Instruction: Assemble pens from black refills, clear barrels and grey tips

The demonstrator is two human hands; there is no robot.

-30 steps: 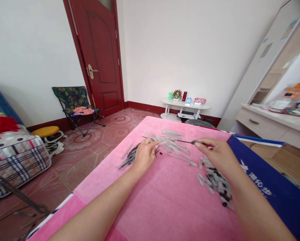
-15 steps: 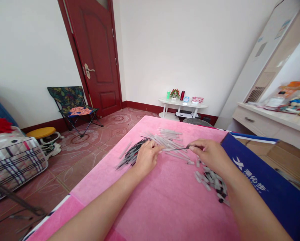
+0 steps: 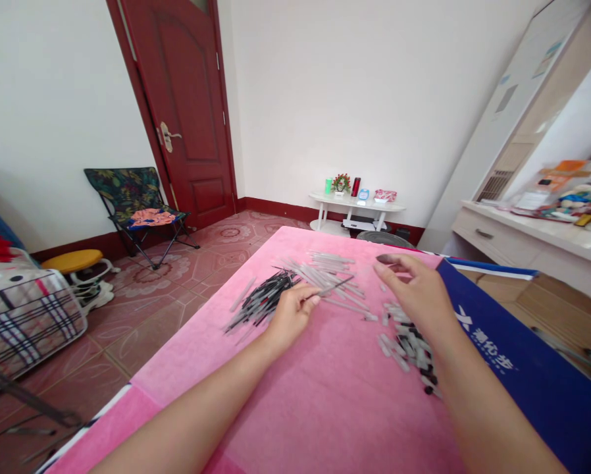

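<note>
My left hand (image 3: 293, 312) pinches a thin dark stick that looks like a pen refill (image 3: 337, 286), its free end pointing up and right. Beside that hand lies a heap of dark refills (image 3: 260, 296) on the pink cloth (image 3: 325, 395). Whitish translucent tubes, like pen barrels (image 3: 332, 261), are spread behind the held stick. To the right, my right hand (image 3: 409, 280) hovers with thumb and forefinger apart and no object visible between them. Under its wrist is a pile of short clear and black pieces resembling pen caps (image 3: 414, 352).
A blue box (image 3: 493, 336) with an open cardboard inside adjoins the table's right side. Farther back stand a low white table (image 3: 320, 196), a folding chair (image 3: 128, 187) and a red door (image 3: 187, 99). A white drawer unit (image 3: 513, 237) is at the right.
My right hand has let go of the refill's end and lifted away a little. The refill stays in my left hand, now tilted upward. The view has shifted slightly.
</note>
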